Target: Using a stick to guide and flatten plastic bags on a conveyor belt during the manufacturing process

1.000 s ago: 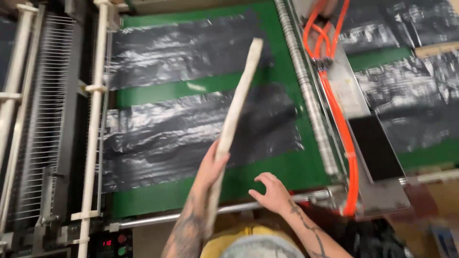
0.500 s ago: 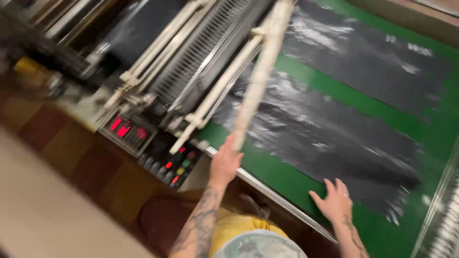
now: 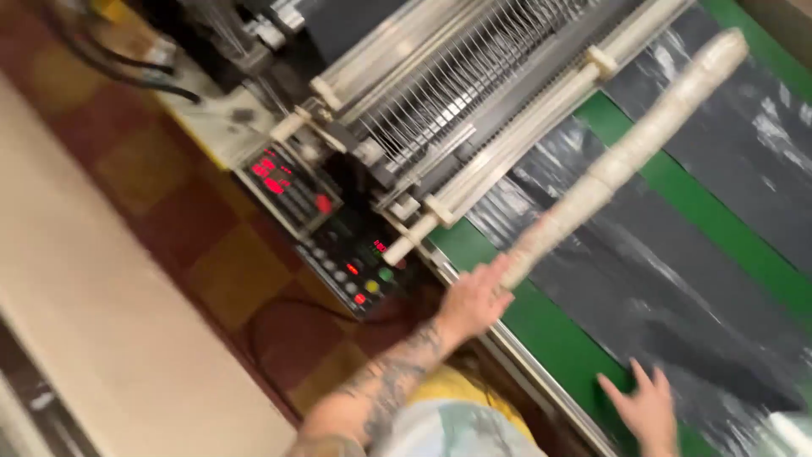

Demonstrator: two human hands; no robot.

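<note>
My left hand [image 3: 475, 298] grips the lower end of a long whitish stick [image 3: 626, 156]. The stick slants up and to the right over the black plastic sheets [image 3: 677, 288] lying on a green conveyor belt [image 3: 554, 343]. My right hand [image 3: 647, 412] is spread, fingers apart, at the near edge of the belt beside the nearest black sheet, and holds nothing. A tattooed forearm leads down from my left hand.
A control panel [image 3: 342, 241] with red lit displays and coloured buttons sits left of the belt. Behind it runs a machine frame with white rollers [image 3: 524, 135] and thin wires. A red and brown tiled floor [image 3: 211, 254] lies to the left.
My view has swung left and tilted, bringing the control panel and floor into sight. The stick stays in my left hand, now leaning further right. My right hand stays at the belt's edge.
</note>
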